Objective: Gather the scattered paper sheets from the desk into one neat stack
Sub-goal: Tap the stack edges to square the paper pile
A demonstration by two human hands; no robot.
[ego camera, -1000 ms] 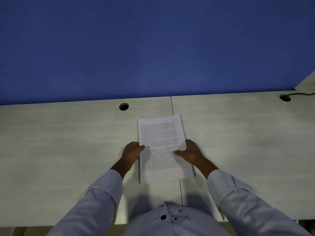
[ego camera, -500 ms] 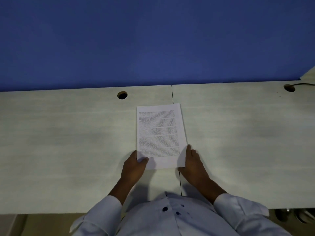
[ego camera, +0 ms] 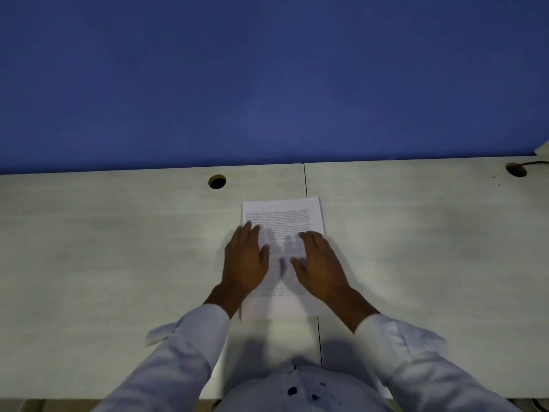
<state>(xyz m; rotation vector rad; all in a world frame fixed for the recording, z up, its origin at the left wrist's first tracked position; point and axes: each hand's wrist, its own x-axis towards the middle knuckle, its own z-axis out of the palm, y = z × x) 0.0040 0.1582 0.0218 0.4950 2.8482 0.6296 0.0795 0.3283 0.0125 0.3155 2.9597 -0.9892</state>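
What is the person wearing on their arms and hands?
Both arms are in long, pale bluish-white shirt sleeves. The left sleeve and the right sleeve each flare loose at the wrist. The left hand and the right hand are bare: no glove, watch or ring shows.

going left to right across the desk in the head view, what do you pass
left cable hole → left hand → paper stack → right hand → right cable hole
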